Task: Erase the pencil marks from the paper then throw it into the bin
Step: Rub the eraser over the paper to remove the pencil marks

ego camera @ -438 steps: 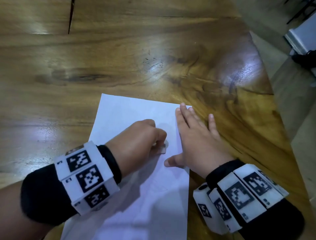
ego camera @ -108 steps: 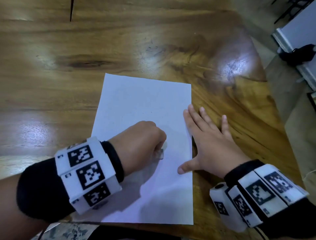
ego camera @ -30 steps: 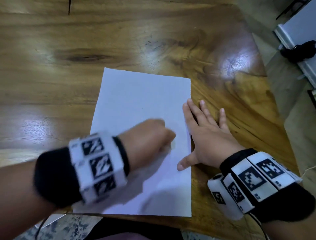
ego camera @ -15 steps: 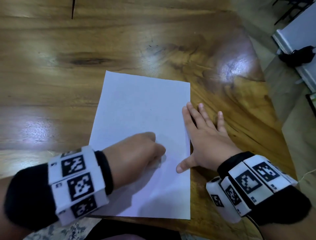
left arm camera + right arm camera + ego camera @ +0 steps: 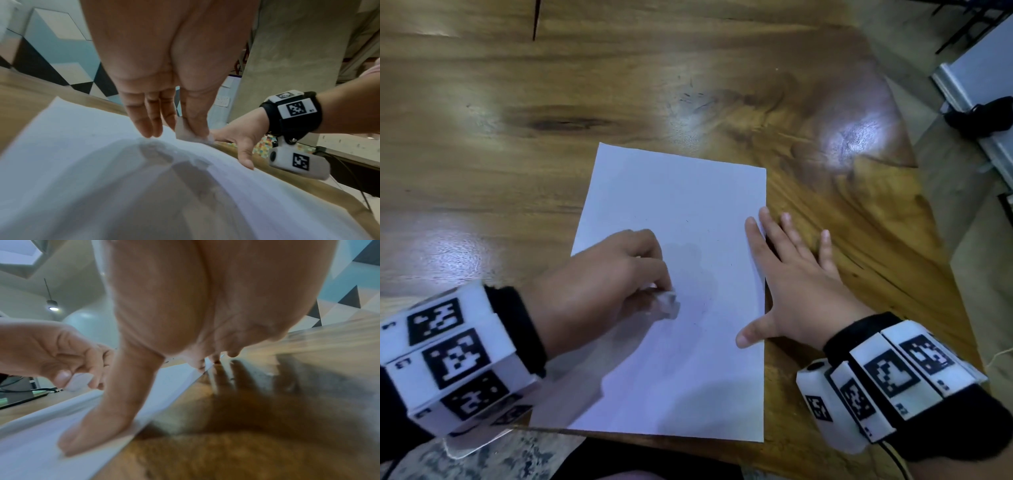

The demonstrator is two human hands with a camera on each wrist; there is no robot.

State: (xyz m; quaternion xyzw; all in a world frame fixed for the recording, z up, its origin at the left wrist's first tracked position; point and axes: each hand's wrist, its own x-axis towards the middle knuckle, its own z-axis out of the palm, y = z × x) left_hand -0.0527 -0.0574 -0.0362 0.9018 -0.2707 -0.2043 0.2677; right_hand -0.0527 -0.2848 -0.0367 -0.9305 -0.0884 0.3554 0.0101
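Note:
A white sheet of paper [image 5: 681,212] lies flat on the wooden table [image 5: 482,137], its near edge close to the table's front edge. My left hand [image 5: 613,277] is over the sheet's left middle and pinches a small white eraser [image 5: 667,304] between thumb and fingers; the eraser [image 5: 185,131] touches the sheet [image 5: 82,162]. A few faint pencil specks show on the paper. My right hand [image 5: 787,281] lies flat with spread fingers on the right edge of the paper [image 5: 41,443], thumb and forefinger on the sheet, other fingers on the wood.
The table's right edge [image 5: 914,178] runs diagonally, with grey floor beyond. A black object [image 5: 983,114] lies by a white wall base at the far right. A dark crack [image 5: 536,20] marks the tabletop at the back.
My left hand with the eraser has slid to the left and back across the sheet within the last second. The right hand stays flat on the paper's right edge.

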